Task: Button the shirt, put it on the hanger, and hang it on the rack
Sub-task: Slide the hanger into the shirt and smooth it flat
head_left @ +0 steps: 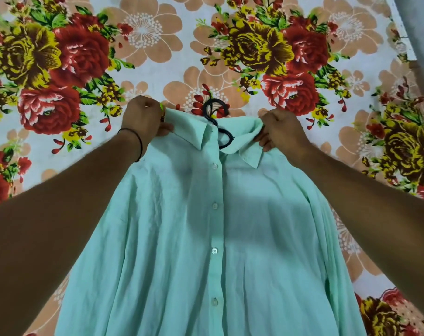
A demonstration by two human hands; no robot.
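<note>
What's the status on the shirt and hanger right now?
Left hand and right hand each pinching a shoulder of the mint shirt. Visible buttons done, black hanger hook poking out at the collar. Rack not in view.

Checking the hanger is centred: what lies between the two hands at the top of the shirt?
In the head view, the mint shirt's collar spans from the left hand to the right hand, with the black hanger hook poking out at its middle.

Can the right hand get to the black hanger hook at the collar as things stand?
Probably yes: the hanger hook sticks out bare above the collar, beside the right hand. But that hand is gripping the shirt shoulder and must release first.
</note>
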